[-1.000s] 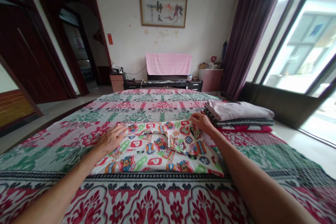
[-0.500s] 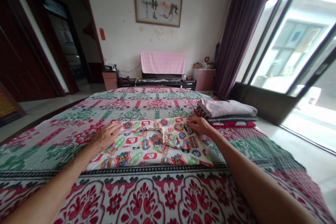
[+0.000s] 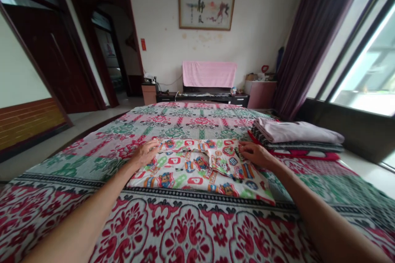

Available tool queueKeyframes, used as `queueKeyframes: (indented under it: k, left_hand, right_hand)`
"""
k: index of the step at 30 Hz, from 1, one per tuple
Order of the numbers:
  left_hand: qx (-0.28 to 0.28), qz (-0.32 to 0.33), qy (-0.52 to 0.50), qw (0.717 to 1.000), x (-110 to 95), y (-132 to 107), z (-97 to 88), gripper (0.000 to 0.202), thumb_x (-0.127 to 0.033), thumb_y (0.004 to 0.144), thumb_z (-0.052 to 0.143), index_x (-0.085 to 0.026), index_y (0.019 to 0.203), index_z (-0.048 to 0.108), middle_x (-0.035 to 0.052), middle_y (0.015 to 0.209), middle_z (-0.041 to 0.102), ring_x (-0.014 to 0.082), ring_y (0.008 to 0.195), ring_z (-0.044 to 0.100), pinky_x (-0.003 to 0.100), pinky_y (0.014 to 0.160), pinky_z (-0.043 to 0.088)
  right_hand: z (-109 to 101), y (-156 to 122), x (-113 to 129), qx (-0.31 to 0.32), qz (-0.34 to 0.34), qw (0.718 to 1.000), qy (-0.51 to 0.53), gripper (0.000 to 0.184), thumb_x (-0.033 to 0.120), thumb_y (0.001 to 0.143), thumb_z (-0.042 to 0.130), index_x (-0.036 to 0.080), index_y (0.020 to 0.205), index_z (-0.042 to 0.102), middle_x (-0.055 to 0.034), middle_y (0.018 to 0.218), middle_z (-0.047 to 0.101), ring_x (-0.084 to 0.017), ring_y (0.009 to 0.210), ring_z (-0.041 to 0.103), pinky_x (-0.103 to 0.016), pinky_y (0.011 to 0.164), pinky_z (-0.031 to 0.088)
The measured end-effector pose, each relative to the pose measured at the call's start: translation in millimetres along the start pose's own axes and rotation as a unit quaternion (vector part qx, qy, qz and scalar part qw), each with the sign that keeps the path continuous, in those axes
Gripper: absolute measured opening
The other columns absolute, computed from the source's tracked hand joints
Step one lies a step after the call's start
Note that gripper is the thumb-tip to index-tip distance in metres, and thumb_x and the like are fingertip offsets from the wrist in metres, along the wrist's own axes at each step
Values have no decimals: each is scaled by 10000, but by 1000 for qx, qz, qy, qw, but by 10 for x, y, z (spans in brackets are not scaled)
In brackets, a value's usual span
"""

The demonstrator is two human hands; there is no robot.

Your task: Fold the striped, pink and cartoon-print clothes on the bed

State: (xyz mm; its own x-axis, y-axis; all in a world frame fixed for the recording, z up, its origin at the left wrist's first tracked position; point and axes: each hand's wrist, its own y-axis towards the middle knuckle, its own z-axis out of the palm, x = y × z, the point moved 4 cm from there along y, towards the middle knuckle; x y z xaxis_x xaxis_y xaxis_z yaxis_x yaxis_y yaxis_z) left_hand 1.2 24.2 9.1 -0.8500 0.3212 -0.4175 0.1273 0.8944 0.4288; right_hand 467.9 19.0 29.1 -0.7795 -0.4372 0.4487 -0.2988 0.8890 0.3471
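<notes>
A white printed garment point(image 3: 185, 178) with cartoon dogs and coloured badges lies folded flat on the bed, its far strip turned over toward me. A sleeve-like flap rests on top at the right. My left hand point(image 3: 145, 154) is at the garment's far left corner, fingers closed on the fabric edge. At the far right corner, my right hand point(image 3: 255, 154) pinches the edge between thumb and fingers. Its fingertips are partly hidden. Beyond the right hand stands a stack of folded cloths, with a pale lilac one point(image 3: 298, 131) on top.
A red, green and white flowered bedspread point(image 3: 191, 234) lies beneath everything. Past the bed's far end, a pink cloth point(image 3: 210, 74) covers something on a low black cabinet point(image 3: 202, 98). A purple curtain point(image 3: 321, 37) hangs by the window on the right; doorways are on the left.
The view has swung left, so everything sits farther right in the picture. Both hands stay at the garment's far corners, and its folds look much the same.
</notes>
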Motion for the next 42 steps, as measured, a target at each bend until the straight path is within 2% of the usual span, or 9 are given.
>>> queueKeyframes:
  k: [5,10,15,21,24,30,34,38,42]
  left_hand:
    - [-2,-9,-12,1000,-53,-15,-43,369,-377,759,451,-172,915,715,65,1179,650,199,1097,591,300,991,436]
    - [-9,-11,-12,1000,-80,-18,-51,354,-353,750,460,-170,902,721,79,1174,652,205,1091,595,312,989,436]
    - [-32,-26,-23,999,-51,-27,-64,329,-367,745,474,-197,876,724,57,1142,670,196,1053,613,308,966,450]
    - [-30,-31,-22,999,-37,-24,-51,350,-390,754,456,-188,856,723,65,1127,676,202,1051,615,310,951,457]
    - [-48,-31,-10,998,-61,-25,-74,338,-373,772,433,-188,802,714,72,1079,694,206,1025,624,307,924,466]
    - [-92,-70,120,986,-131,-97,-183,306,-304,794,397,-185,694,660,71,890,695,188,813,634,270,731,468]
    - [-97,-91,203,970,-192,-153,-241,278,-343,779,434,-186,632,611,80,751,659,206,760,607,288,713,435]
    - [-79,-114,225,964,-206,-169,-261,281,-378,766,461,-198,573,558,78,662,636,215,715,595,302,697,420]
    - [-76,-112,210,968,-176,-163,-258,294,-386,760,476,-202,534,509,68,689,637,201,720,586,287,676,409]
  right_hand:
    - [66,36,-23,-32,-20,999,-17,239,337,770,511,192,701,688,-120,1101,660,-250,1030,614,-371,902,465]
    - [39,7,17,-105,-6,994,-11,157,297,711,529,199,698,652,-113,1068,657,-233,943,633,-364,872,479]
    - [-76,-13,223,-187,-16,982,11,165,293,712,537,209,807,642,-98,1086,641,-223,949,619,-349,857,482]
    - [65,44,728,-81,-107,991,7,162,250,790,499,220,873,635,-71,1058,661,-208,978,616,-346,898,466]
    - [203,29,841,-32,-139,990,-7,189,271,826,494,215,922,647,-87,1122,640,-221,1042,593,-374,940,445]
    - [349,-18,775,-8,-155,988,8,244,280,862,476,220,1035,638,-88,1118,641,-214,1028,596,-372,921,462]
    - [355,-13,748,-14,-152,988,4,229,288,863,482,222,1013,642,-77,1108,644,-206,1012,605,-354,907,470]
    - [350,-7,755,-11,-151,988,0,230,285,862,483,220,1017,640,-74,1108,645,-203,1010,607,-348,906,467]
    - [348,-11,763,-14,-149,989,2,229,278,857,487,222,1019,639,-72,1119,644,-205,1019,605,-353,914,464]
